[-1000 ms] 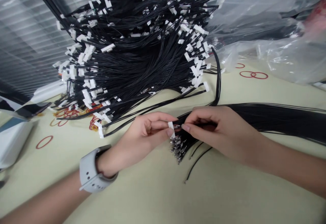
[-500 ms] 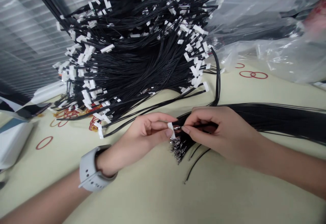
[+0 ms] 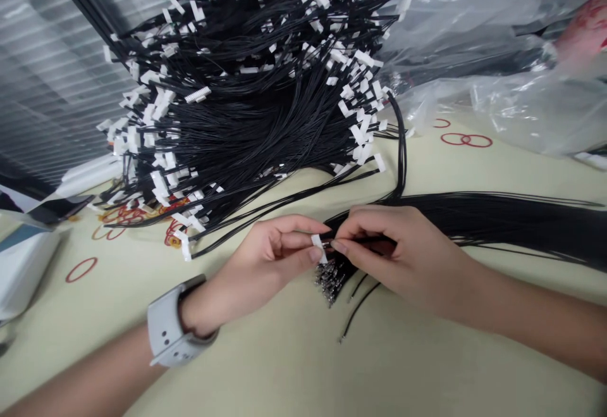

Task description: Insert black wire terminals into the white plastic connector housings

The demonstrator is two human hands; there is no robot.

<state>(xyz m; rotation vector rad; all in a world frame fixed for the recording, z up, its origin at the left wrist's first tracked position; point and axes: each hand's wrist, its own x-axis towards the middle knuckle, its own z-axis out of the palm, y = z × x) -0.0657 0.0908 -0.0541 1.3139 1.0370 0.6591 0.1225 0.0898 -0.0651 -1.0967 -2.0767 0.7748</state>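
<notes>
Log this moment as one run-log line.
left hand: white connector | right hand: black wire | below: crimped wire ends

Bright, even light; edges seem warped.

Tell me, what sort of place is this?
Probably a wire-harness assembly bench: there's a big heap of black wires ending in white plastic connectors, a bundle with bare metal crimp terminals, and red rubber bands on the pale tabletop.
</notes>
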